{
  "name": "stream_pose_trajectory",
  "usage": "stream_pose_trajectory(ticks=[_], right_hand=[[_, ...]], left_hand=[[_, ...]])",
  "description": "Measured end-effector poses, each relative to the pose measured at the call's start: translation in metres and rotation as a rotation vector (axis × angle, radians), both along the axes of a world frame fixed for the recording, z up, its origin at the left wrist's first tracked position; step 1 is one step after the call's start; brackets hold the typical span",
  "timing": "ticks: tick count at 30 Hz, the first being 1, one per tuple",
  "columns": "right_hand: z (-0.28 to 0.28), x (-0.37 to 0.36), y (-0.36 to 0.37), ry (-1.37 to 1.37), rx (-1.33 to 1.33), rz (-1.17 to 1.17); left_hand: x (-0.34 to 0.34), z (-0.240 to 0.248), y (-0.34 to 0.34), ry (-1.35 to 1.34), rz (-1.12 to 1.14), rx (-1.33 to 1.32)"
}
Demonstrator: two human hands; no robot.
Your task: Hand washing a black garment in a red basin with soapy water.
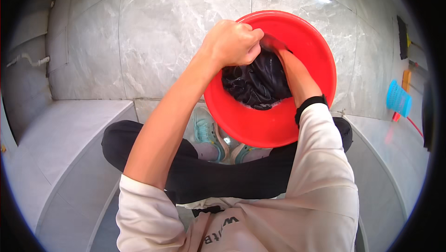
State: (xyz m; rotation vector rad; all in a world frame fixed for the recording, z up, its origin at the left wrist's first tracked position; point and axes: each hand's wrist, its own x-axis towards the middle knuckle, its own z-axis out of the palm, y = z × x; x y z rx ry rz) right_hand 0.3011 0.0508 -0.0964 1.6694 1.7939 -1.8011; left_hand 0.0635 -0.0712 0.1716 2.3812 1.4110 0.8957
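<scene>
A red plastic basin (320, 75) stands in front of me, with a dark, wet cloth (258, 82) bunched inside it. At the basin's far left rim my left hand (236, 43) is closed in a fist on the cloth, which shows just beneath the fingers. My right hand (275, 44) reaches down into the far part of the basin, against the cloth. Motion smears its fingers and the left fist partly covers them. A little water or foam shows along the cloth's near edge. A black band circles my right wrist.
Below the basin are my light-green shoes (203, 126) and dark trousers. Grey marble-look tiles (162, 34) lie beyond it, with pale ledges (88, 117) on both sides. A blue plastic basket (398, 99) is at the far right. A white pipe (30, 60) runs at the left.
</scene>
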Motion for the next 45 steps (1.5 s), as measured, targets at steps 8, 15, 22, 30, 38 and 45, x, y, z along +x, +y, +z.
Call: stream_pose_trajectory(ticks=[8,15,22,30,38,45], right_hand=[[0.12,-0.07,-0.071,0.189,-0.217,0.195],[0.236,-0.085,-0.193,-0.099,-0.003,1.051],[0.224,-0.061,-0.208,-0.25,0.853,0.589],[0.169,-0.078,-0.226,-0.338,0.919,0.577],[0.119,-0.075,-0.221,-0.269,0.999,0.6],[0.096,-0.076,-0.14,0.085,0.87,0.872]], left_hand=[[-0.038,-0.005,-0.018,0.052,0.05,-0.039],[-0.038,-0.004,-0.02,0.077,0.019,-0.047],[-0.039,-0.009,-0.02,0.104,-0.011,-0.072],[-0.043,-0.012,-0.02,0.085,-0.052,-0.012],[-0.038,0.012,-0.032,0.105,-0.086,-0.101],[-0.039,0.007,-0.03,0.089,-0.076,-0.071]])
